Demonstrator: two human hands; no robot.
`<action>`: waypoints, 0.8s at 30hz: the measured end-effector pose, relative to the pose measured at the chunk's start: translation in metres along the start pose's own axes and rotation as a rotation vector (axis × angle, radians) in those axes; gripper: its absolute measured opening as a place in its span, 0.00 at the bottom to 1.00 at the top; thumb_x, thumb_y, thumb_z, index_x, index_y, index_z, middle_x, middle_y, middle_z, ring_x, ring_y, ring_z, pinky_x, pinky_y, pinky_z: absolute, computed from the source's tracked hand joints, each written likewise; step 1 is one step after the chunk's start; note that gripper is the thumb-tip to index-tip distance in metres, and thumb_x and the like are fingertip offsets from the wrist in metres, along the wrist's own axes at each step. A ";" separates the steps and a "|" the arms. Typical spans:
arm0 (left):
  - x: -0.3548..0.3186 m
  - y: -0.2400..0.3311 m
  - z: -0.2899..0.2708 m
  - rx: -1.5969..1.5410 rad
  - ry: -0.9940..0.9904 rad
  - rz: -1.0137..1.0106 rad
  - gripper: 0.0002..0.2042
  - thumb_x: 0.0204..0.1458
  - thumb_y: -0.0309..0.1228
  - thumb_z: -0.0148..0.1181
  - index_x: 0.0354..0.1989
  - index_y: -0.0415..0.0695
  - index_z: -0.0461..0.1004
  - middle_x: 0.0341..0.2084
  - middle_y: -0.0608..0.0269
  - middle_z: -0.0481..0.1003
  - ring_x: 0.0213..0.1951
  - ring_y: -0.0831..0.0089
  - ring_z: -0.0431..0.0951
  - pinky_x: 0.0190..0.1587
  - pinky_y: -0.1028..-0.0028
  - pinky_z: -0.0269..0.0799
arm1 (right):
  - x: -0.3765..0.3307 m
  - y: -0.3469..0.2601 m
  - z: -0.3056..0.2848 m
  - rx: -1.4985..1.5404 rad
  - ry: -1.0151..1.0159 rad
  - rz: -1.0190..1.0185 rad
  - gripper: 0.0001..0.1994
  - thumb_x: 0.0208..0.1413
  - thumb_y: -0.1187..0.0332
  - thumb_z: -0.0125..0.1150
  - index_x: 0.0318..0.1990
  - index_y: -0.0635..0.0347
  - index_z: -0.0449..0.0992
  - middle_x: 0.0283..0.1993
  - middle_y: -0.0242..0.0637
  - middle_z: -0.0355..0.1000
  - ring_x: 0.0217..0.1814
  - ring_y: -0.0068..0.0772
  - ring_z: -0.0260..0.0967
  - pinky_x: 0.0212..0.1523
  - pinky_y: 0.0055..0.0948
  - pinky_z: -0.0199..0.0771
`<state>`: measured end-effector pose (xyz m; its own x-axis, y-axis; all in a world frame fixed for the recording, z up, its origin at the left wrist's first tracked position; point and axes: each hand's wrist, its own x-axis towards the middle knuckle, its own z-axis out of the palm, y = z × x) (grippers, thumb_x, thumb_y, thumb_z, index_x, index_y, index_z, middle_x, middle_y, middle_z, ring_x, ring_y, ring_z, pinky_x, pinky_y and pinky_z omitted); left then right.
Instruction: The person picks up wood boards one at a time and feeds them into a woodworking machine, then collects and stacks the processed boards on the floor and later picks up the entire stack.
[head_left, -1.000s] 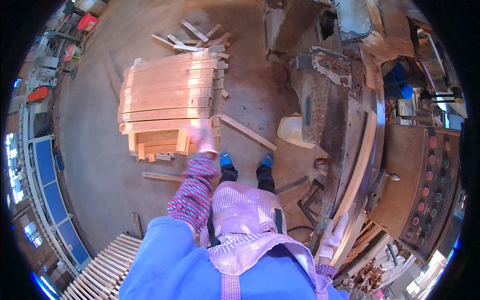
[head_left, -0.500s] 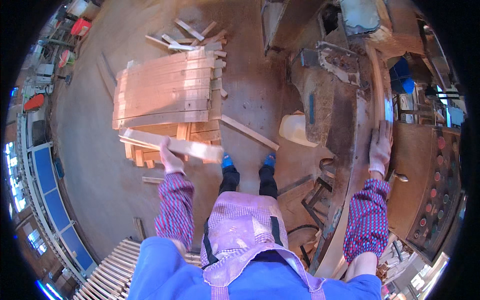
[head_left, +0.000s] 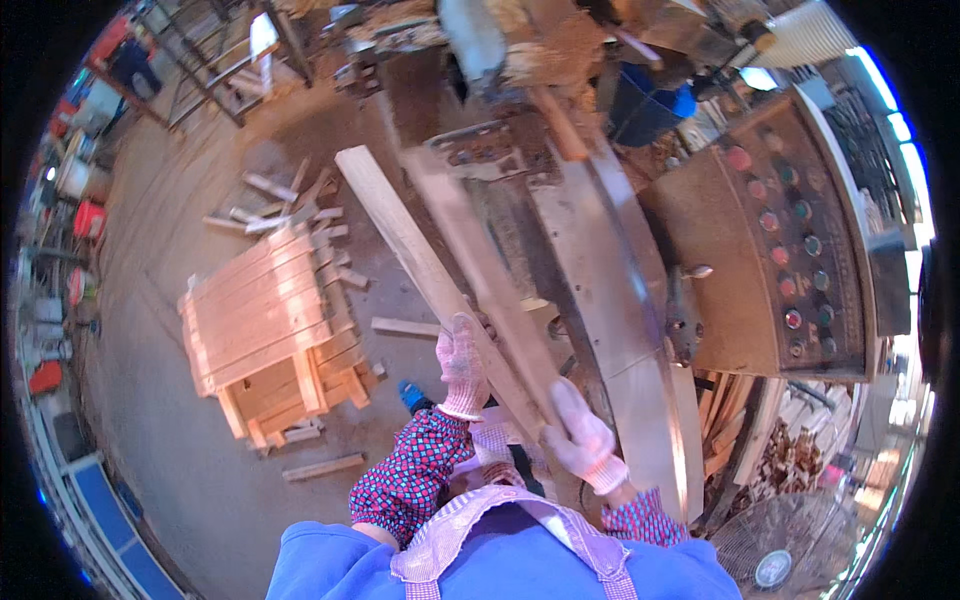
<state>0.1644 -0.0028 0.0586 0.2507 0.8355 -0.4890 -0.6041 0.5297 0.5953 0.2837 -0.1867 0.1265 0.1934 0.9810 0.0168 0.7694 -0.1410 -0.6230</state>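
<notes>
Two long wooden boards slant up and leftward in front of me: a left board point(head_left: 400, 225) and a right board point(head_left: 468, 235), the latter smeared by motion. My left hand point(head_left: 462, 368), in a pale work glove, is closed around the left board near its middle. My right hand point(head_left: 585, 440), gloved too, is closed at the near ends of the boards; how its fingers split between the two is hard to make out. Just right of the boards runs the long metal bed of a woodworking machine point(head_left: 600, 275).
On the floor at left stands a stack of planks point(head_left: 262, 312), with loose sticks point(head_left: 268, 187) behind it. A button panel point(head_left: 795, 240) sits right of the machine. A fan point(head_left: 775, 565) is at near right, and a blue bucket point(head_left: 645, 105) beyond the machine.
The view has turned right. My left hand has brought the wood from beside the plank stack to the machine. My right hand has left the machine bed and now grips the near ends.
</notes>
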 end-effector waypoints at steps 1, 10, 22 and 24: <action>0.000 -0.003 0.015 0.039 -0.023 -0.032 0.22 0.64 0.43 0.52 0.59 0.41 0.64 0.35 0.60 0.70 0.33 0.70 0.75 0.36 0.66 0.80 | -0.027 0.016 -0.008 -0.079 0.084 0.053 0.36 0.49 0.69 0.67 0.68 0.58 0.61 0.66 0.61 0.62 0.59 0.58 0.70 0.54 0.41 0.76; -0.001 -0.041 0.056 0.096 -0.061 -0.204 0.17 0.64 0.40 0.53 0.53 0.41 0.66 0.34 0.59 0.72 0.32 0.71 0.75 0.32 0.68 0.80 | 0.078 0.145 -0.020 -0.687 0.230 0.165 0.27 0.59 0.64 0.56 0.66 0.59 0.65 0.67 0.54 0.62 0.67 0.59 0.61 0.67 0.50 0.60; 0.035 -0.039 0.089 -0.040 0.045 -0.023 0.19 0.64 0.40 0.54 0.60 0.46 0.69 0.33 0.63 0.75 0.33 0.72 0.77 0.35 0.67 0.80 | 0.138 0.091 -0.049 0.561 0.016 0.118 0.30 0.57 0.67 0.61 0.68 0.61 0.63 0.66 0.53 0.65 0.67 0.50 0.64 0.67 0.36 0.64; 0.049 -0.070 0.064 -0.241 -0.123 -0.045 0.19 0.64 0.38 0.54 0.60 0.44 0.68 0.38 0.60 0.76 0.37 0.66 0.78 0.43 0.62 0.78 | 0.096 0.036 -0.052 0.128 -0.195 0.071 0.35 0.52 0.69 0.67 0.67 0.65 0.61 0.66 0.54 0.65 0.67 0.49 0.65 0.65 0.37 0.65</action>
<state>0.2671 0.0101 0.0338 0.3619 0.8314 -0.4217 -0.7494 0.5285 0.3987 0.3618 -0.1045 0.1467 0.1140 0.9781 -0.1743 0.6721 -0.2051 -0.7115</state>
